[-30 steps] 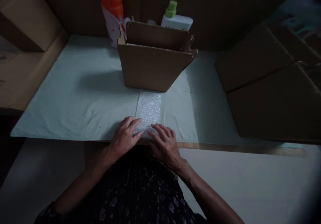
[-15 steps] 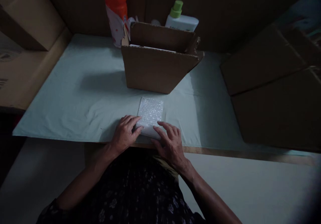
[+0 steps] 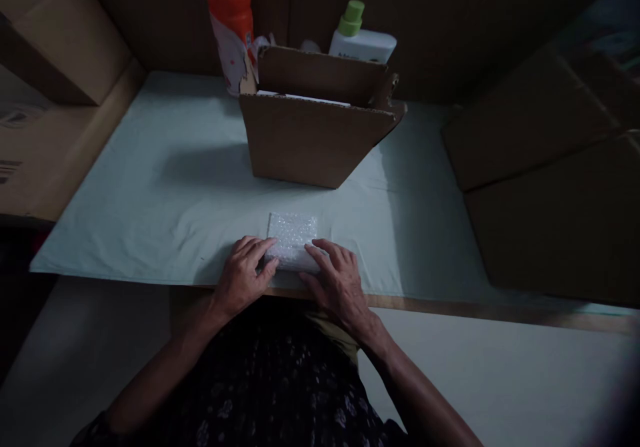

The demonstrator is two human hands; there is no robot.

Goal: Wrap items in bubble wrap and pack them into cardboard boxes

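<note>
A small piece of bubble wrap lies near the front edge of the cloth-covered table. Its near end forms a thicker roll or fold, and whether anything is inside cannot be told. At its left side, my left hand has its fingers and thumb closed around the near corner. My right hand grips the right end of the same thick part, fingertips on top and thumb low on the near side.
Beyond the wrap stands an open cardboard box with something white inside. Behind it are an orange bottle and a white bottle with a green cap. Cardboard boxes flank the table at left and right.
The flat far part of the bubble wrap has become shorter, its far edge now closer to me. Both hands have stayed at its sides, shifting slightly left.
</note>
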